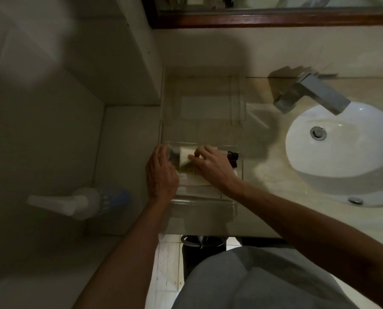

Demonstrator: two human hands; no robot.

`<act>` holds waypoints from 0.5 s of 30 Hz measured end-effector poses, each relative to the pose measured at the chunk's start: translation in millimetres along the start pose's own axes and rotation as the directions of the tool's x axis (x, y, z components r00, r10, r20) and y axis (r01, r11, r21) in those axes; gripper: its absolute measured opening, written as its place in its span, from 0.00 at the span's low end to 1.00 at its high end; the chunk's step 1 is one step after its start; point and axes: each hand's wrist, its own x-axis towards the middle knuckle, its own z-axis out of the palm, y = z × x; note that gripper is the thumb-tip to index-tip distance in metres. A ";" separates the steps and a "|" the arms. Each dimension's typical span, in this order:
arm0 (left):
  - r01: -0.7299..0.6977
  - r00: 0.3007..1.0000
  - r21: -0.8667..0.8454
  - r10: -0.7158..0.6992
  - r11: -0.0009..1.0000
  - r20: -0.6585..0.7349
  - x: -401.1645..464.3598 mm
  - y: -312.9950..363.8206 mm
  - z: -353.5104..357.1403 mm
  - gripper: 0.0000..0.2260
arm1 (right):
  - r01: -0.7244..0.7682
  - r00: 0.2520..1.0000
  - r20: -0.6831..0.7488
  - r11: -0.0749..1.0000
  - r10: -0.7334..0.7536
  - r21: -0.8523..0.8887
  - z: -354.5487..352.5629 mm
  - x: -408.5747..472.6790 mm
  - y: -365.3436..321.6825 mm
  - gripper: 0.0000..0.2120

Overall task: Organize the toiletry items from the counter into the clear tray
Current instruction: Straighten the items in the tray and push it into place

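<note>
1. Far left, a white spray bottle [79,202] with a blue-tinted body lies on a lower ledge, well apart from the tray. Whether it counts among the toiletries I cannot tell; if it does, it is not yet put away.
2. The left hand [161,172] is inside the clear tray [202,202], fingers curled round a small dark-capped item [174,156] at the tray's left end. The blur keeps me from saying how firm the hold is.
3. Between the hands lies a white folded packet [187,158], inside the tray.
4. The right hand [210,167] reaches in beside it, fingertips bent down and touching the packet's right edge, apparently nudging it into line rather than lifting it.
5. Just right of that hand, two small dark-capped bottles [233,158] lie against the tray's right wall, already in.
6. The surface [208,128] behind the tray and toward the white sink [342,139] and the faucet [313,94] shows no loose toiletries that I can see.
7. My reading: collecting looks largely finished; what is left seems to be tidying the items inside the tray.
</note>
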 end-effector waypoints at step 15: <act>-0.420 0.872 0.116 0.366 0.900 0.324 -9.5 -0.1 8.2 0.28 | -0.188 0.979 0.100 0.978 0.179 0.087 -7.4 -24.5 16.1 0.18</act>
